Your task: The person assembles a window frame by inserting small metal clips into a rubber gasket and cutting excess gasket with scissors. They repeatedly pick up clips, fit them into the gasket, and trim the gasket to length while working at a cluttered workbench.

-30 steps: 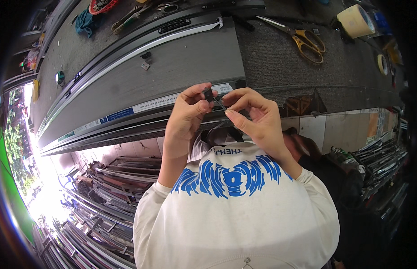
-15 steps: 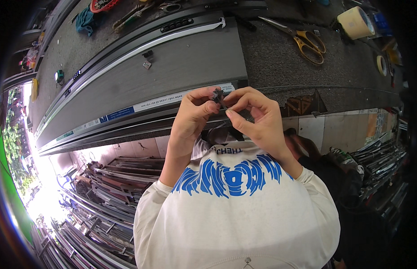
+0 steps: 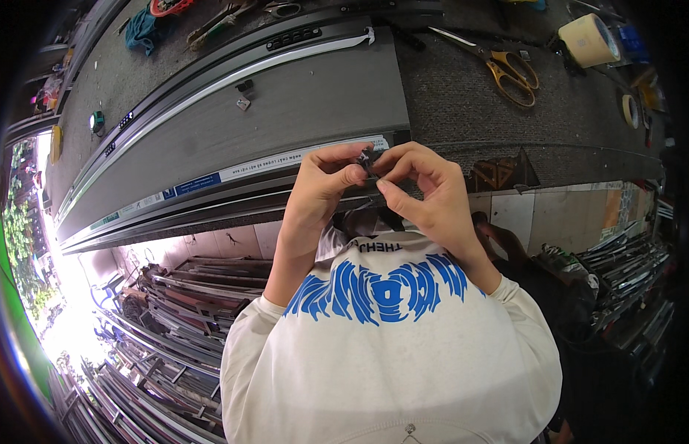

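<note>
My left hand (image 3: 318, 185) pinches a small dark fitting (image 3: 367, 158) between thumb and fingers, just above the near edge of the workbench. My right hand (image 3: 426, 185) meets it from the other side, thumb and fingertips closed at the fitting's lower end; whether they grip the fitting itself or a tiny piece on it I cannot make out. Beneath and beyond the hands lies a dark grey metal panel (image 3: 322, 96), with a printed label strip (image 3: 263, 167) along its near edge. A small black part (image 3: 244, 86) and a small pale piece (image 3: 243, 105) rest on that panel.
Yellow-handled scissors (image 3: 511, 76) lie open on the carpeted bench (image 3: 455, 111) at the right. Beyond are a tape roll (image 3: 589, 39) and a smaller roll (image 3: 630, 111). A tape measure (image 3: 97, 121) and blue cloth (image 3: 141, 32) sit at left. Metal profiles (image 3: 189, 311) are stacked below the bench.
The small dark fitting has turned slightly between my fingertips and shifted a little to the right. Both hands stay in nearly the same place.
</note>
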The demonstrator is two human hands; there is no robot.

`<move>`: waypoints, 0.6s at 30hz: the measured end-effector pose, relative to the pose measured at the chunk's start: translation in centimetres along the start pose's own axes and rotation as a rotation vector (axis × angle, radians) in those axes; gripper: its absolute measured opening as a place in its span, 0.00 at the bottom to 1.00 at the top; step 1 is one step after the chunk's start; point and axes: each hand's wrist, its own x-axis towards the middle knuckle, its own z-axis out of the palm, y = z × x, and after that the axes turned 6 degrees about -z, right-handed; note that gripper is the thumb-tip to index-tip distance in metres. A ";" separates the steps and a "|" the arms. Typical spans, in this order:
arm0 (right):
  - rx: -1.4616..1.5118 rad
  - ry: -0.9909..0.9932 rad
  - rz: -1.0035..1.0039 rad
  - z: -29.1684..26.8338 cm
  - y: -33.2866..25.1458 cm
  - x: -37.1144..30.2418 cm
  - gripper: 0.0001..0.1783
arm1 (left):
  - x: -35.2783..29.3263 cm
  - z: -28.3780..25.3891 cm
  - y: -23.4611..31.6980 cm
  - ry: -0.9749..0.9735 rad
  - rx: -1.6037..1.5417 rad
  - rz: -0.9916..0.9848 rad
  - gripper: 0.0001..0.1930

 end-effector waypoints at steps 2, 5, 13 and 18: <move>0.017 0.012 0.005 0.0 0.0 0.0 0.03 | 0.0 0.1 0.0 0.014 0.030 0.005 0.26; 0.026 0.023 0.007 0.0 0.1 0.0 0.03 | -0.1 0.2 0.0 0.001 0.013 -0.002 0.25; 0.023 0.033 0.025 -0.1 -0.1 -0.2 0.03 | 0.0 0.1 0.0 -0.028 -0.045 -0.006 0.24; 0.010 0.028 0.043 -0.1 -0.1 -0.3 0.04 | -0.3 0.6 0.0 0.045 0.084 0.010 0.21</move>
